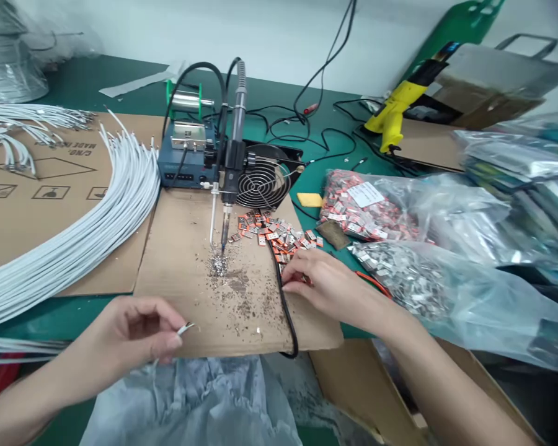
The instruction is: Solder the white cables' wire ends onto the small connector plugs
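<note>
My left hand (142, 331) pinches a white cable (183, 329) between thumb and forefinger, its stripped wire ends sticking out to the right. At the near edge of a pile of orange-and-silver USB connectors (283, 237), my right hand (323, 282) has its thumb and fingers drawn together beside a black cord (284, 303). What lies between those fingertips is mostly hidden. A soldering iron (226, 217) points straight down from its stand, its tip over bits of solder (219, 266) on the cardboard sheet (177, 248).
White cables (121, 204) lie bundled at left. Behind the iron stand a blue soldering station (186, 161), a solder spool (186, 101) and a black fan (263, 183). Bags of connectors (367, 207) and metal shells (404, 279) lie right, below a yellow heat gun (395, 111). An open carton (363, 384) sits below.
</note>
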`<state>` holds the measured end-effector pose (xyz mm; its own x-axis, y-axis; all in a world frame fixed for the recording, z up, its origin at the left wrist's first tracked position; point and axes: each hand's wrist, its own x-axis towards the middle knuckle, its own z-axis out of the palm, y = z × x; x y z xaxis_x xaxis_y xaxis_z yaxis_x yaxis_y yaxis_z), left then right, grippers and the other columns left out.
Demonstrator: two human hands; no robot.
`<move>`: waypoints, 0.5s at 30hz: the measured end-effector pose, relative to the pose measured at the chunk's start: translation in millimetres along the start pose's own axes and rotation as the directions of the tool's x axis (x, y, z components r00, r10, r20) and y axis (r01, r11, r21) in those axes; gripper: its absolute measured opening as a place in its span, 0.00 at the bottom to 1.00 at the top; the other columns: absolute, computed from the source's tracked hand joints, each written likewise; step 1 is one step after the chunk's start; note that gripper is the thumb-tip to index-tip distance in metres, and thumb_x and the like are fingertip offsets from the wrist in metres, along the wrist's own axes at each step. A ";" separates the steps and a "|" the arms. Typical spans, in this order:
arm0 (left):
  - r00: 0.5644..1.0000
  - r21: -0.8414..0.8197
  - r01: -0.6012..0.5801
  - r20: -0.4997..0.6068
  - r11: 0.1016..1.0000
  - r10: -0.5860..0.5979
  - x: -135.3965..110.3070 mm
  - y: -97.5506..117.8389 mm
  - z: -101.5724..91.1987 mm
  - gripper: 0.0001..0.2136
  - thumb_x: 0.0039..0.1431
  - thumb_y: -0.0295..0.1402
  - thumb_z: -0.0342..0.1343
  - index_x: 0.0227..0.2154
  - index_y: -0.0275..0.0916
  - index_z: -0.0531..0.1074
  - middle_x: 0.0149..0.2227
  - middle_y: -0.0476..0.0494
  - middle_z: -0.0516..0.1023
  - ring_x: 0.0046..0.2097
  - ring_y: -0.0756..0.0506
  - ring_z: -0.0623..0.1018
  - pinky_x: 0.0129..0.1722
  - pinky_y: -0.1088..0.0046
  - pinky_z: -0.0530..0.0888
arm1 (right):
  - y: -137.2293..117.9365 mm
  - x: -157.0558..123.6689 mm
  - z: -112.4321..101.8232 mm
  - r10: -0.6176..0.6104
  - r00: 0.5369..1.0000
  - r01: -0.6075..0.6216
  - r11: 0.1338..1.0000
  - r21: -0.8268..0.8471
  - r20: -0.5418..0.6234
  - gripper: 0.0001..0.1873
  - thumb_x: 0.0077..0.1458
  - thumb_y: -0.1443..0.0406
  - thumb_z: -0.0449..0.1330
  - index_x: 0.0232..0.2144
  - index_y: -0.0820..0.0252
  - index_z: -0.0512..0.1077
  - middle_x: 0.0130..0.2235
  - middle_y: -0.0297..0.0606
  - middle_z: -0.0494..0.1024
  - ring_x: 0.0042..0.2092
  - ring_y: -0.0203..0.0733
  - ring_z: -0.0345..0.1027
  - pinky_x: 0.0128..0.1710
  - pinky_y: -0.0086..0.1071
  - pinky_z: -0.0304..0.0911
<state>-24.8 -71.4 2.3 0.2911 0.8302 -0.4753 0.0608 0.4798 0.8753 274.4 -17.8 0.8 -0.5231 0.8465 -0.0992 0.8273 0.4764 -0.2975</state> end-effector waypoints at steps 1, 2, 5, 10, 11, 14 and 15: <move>1.000 0.029 0.006 0.008 1.000 -0.006 3.7 5.1 -1.6 0.06 0.45 0.33 0.64 0.21 0.38 0.74 0.17 0.53 0.71 0.21 0.54 0.70 0.21 0.83 0.66 | 1.0 1.0 -0.6 -0.013 1.000 0.013 1.000 -0.002 0.021 0.04 0.52 0.72 0.59 0.27 0.60 0.71 0.30 0.37 0.71 0.36 0.44 0.65 0.37 0.36 0.61; 1.000 0.062 0.004 0.024 0.998 -0.005 8.3 10.0 -3.8 0.06 0.46 0.33 0.64 0.22 0.37 0.74 0.17 0.53 0.71 0.21 0.54 0.69 0.20 0.83 0.65 | 1.8 1.4 -1.2 -0.026 0.999 0.026 1.000 -0.003 0.036 0.04 0.52 0.72 0.59 0.27 0.60 0.70 0.30 0.38 0.71 0.36 0.44 0.65 0.37 0.36 0.61; 0.998 0.153 -0.002 0.066 0.988 -0.009 26.5 22.6 -11.6 0.06 0.48 0.33 0.62 0.24 0.36 0.72 0.19 0.53 0.71 0.20 0.55 0.69 0.21 0.82 0.68 | 2.8 1.1 -1.4 -0.067 0.996 0.068 0.998 -0.010 0.058 0.04 0.52 0.73 0.58 0.28 0.60 0.69 0.31 0.38 0.71 0.36 0.44 0.65 0.38 0.37 0.62; 0.988 0.210 0.057 0.126 0.976 -0.084 57.5 36.3 -14.1 0.07 0.47 0.31 0.61 0.28 0.35 0.72 0.20 0.54 0.68 0.20 0.53 0.70 0.18 0.79 0.71 | 0.5 -2.9 0.6 -0.083 0.996 0.084 0.996 -0.037 0.027 0.07 0.53 0.72 0.55 0.25 0.59 0.69 0.29 0.39 0.72 0.35 0.45 0.66 0.34 0.37 0.63; 0.986 0.215 0.060 0.140 0.975 -0.092 61.7 38.3 -13.5 0.07 0.47 0.31 0.61 0.29 0.35 0.73 0.20 0.53 0.69 0.21 0.53 0.70 0.19 0.79 0.72 | 0.6 -5.0 0.0 -0.078 0.997 0.078 0.997 -0.027 0.009 0.07 0.53 0.71 0.54 0.25 0.59 0.69 0.28 0.39 0.73 0.33 0.45 0.67 0.32 0.37 0.63; 0.964 0.252 0.075 0.229 0.965 -0.135 70.4 43.7 -12.5 0.06 0.48 0.31 0.60 0.27 0.34 0.72 0.20 0.53 0.69 0.21 0.54 0.70 0.18 0.81 0.70 | 2.9 -12.6 -5.9 -0.014 0.997 0.018 0.999 0.048 -0.080 0.08 0.56 0.68 0.52 0.30 0.58 0.72 0.29 0.40 0.76 0.31 0.44 0.70 0.29 0.35 0.63; 0.950 0.269 0.086 0.268 0.959 -0.160 72.4 45.5 -12.7 0.05 0.48 0.31 0.60 0.27 0.35 0.72 0.21 0.53 0.70 0.21 0.54 0.70 0.18 0.82 0.70 | 3.7 -14.7 -8.7 -0.001 0.994 0.010 0.996 0.085 -0.107 0.09 0.57 0.67 0.52 0.34 0.58 0.73 0.31 0.40 0.77 0.31 0.44 0.70 0.28 0.35 0.63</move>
<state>-13.0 14.1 6.5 0.5228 0.6358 -0.5679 0.3405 0.4550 0.8228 286.9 -26.4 9.4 -0.4990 0.8666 0.0031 0.8017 0.4630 -0.3781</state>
